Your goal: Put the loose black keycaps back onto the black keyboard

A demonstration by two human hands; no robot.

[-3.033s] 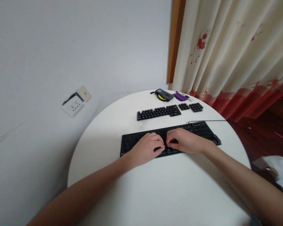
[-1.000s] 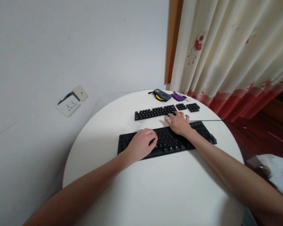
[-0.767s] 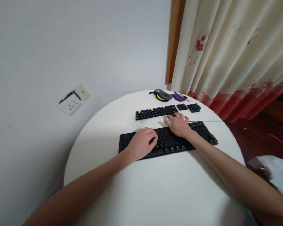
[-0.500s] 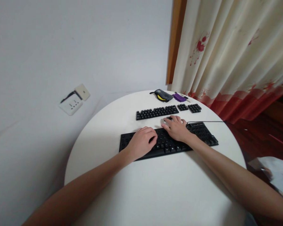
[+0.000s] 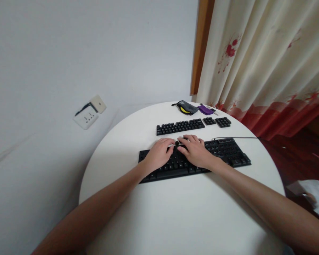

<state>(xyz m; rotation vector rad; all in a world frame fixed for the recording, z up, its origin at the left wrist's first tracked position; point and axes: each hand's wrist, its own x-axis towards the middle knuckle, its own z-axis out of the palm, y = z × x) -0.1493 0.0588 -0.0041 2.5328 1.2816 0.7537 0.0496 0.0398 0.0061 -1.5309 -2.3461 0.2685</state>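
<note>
A black keyboard (image 5: 175,172) lies on the round white table (image 5: 117,148), partly covered by both hands. My left hand (image 5: 159,154) rests over its left half, fingers curled, the tips at a small black and pale thing near the top edge. My right hand (image 5: 195,150) is just to the right over the middle, its thumb and fingers bent round the same small thing, too covered to name. Behind the keyboard stands a row of black keycaps (image 5: 180,126), with a small group (image 5: 209,121) and a number block (image 5: 223,122) to its right.
At the table's back lie a grey and yellow pouch (image 5: 186,107), a purple cloth-like item (image 5: 206,109) and a small white stick-like thing. A thin cable (image 5: 239,137) runs off the right edge. The wall with a socket (image 5: 85,117) is left, a curtain (image 5: 255,63) right.
My right hand has moved left, bringing the small pale and black thing to my left hand's fingertips. The view has shifted slightly.
</note>
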